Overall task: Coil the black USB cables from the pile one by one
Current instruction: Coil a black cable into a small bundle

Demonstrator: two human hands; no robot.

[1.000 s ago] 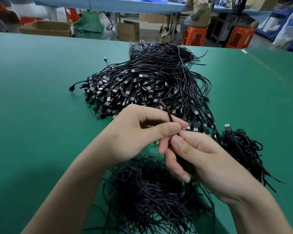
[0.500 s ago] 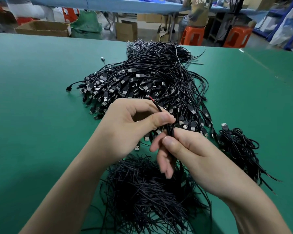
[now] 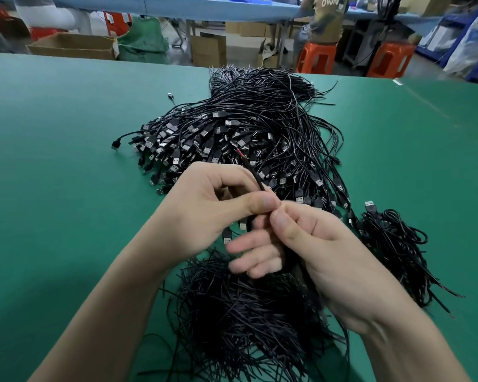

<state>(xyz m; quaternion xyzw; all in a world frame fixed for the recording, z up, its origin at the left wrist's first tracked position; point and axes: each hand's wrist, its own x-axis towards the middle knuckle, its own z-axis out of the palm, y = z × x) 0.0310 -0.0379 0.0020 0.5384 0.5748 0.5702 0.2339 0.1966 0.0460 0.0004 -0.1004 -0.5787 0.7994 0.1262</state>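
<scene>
A big pile of black USB cables (image 3: 249, 133) lies on the green table (image 3: 53, 175), plugs fanned toward me. My left hand (image 3: 204, 208) pinches one black cable (image 3: 253, 175) between thumb and fingers; its red-tipped free end sticks up past the thumb. My right hand (image 3: 309, 252) holds the same cable, its thumb against my left thumb, with black loops inside the palm and the lower fingers spread. Most of the loops are hidden by the hands.
A heap of thin black ties (image 3: 246, 312) lies under my wrists. Coiled cables (image 3: 392, 244) sit in a small pile at the right. A single loose plug (image 3: 171, 95) lies farther back. Beyond the table's far edge are cardboard boxes (image 3: 75, 45), orange stools (image 3: 318, 56) and a person.
My right fingers have spread open below the thumb while both hands stay together on the cable. The cable's free end above my left thumb has shifted slightly as the cable is wound.
</scene>
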